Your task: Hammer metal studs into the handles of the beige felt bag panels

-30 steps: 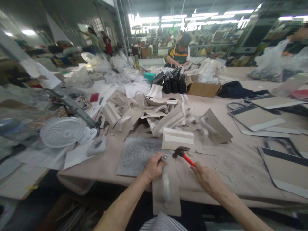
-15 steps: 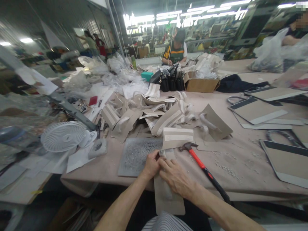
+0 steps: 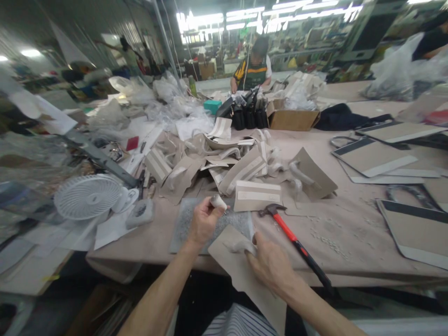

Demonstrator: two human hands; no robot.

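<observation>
— Workshop background, head view: state contents.
— Note strip lights (image 3: 245,14) overhead and a co-worker (image 3: 257,77) across the cloth-covered counter (image 3: 154,238). At mid-counter, note a heap of beige pieces (image 3: 241,175).
— Specify state of the left fingers.
— For the left hand (image 3: 203,221), record a narrow pinch on a short cylindrical piece (image 3: 217,201), tilted, above the grey slab (image 3: 182,228). Cannot tell exact height over the slab.
— Specify state of the right fingers.
— For the right hand (image 3: 271,261), record a closed grip on the beige panel (image 3: 240,273) at the wrapped handle (image 3: 240,246). Cannot tell how far around the underside.
— Give location and long axis of the panel.
— Locate directly in front of the body, with far end over the near part of the slab and near end past the counter edge, above the lap. Read long axis as diagonal: from upper left to lower right, partly beneath the right forearm.
— Define nearer hand.
— Treat right as nearer, in contact. Treat left as apart, just beyond the far end, up and left of the handle.
— List adjacent tools.
— Observe hammer (image 3: 285,227) lying untouched, right of the right hand, head toward the heap.
</observation>
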